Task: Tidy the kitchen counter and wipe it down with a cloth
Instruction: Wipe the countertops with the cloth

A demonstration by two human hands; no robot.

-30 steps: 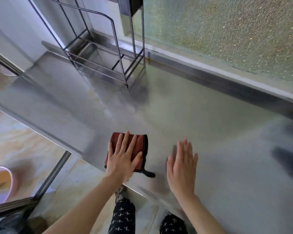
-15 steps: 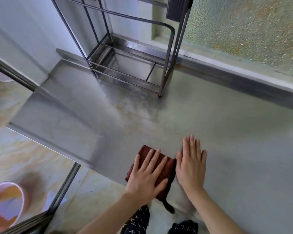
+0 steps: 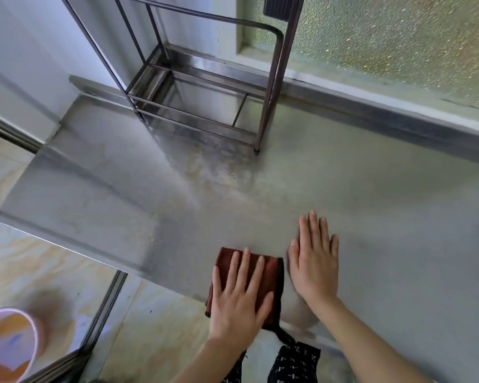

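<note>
- Presses the dark red cloth (image 3: 273, 275) onto the steel counter (image 3: 371, 217) at its front edge with the left hand (image 3: 239, 297), fingers straight.
- Rests the right hand (image 3: 314, 261) palm-down on the counter, fingers extended, just beside the cloth.

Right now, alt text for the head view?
A person's left hand presses flat on a folded dark red cloth at the near edge of a stainless steel counter; the right hand lies flat beside it. A dark metal wire rack stands at the back by a frosted window.

Bare left forearm (image 3: 202, 363), bare right forearm (image 3: 371, 338), black trousers (image 3: 296, 360) scattered with small white crosses.
</note>
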